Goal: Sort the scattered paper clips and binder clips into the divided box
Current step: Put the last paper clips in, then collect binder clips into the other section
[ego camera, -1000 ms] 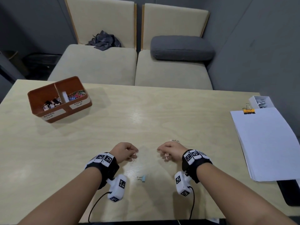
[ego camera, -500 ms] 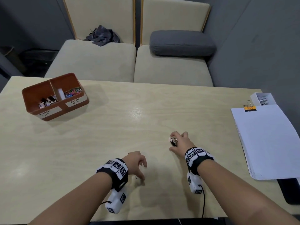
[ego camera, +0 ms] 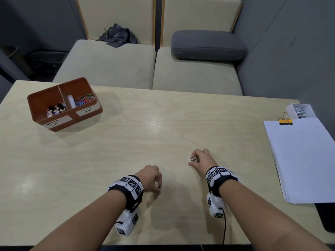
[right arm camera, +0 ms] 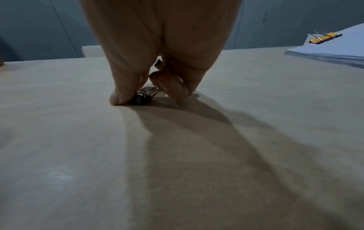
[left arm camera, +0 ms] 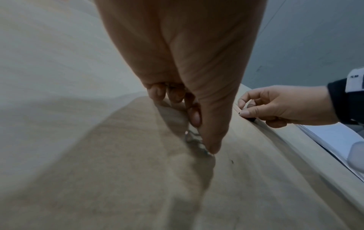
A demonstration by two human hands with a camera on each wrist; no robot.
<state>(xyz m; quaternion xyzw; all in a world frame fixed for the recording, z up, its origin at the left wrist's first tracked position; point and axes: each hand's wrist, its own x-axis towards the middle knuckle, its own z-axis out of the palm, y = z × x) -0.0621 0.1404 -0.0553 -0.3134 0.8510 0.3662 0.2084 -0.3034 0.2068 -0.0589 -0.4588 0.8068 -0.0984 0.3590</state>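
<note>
Both hands have dropped from mid-table toward its near edge: left hand (ego camera: 151,178) now pinching a small wire paper clip (left arm camera: 194,140) off the pale wooden table (ego camera: 163,127), right hand (ego camera: 202,160) grasping a black binder clip (right arm camera: 140,98); brown divided box (ego camera: 87,116) at far-left corner awaits both.

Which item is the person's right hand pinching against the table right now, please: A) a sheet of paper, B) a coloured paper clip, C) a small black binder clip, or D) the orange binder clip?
C: the right wrist view shows the right hand pinching a small black binder clip with silver wire handles against the table.
</note>
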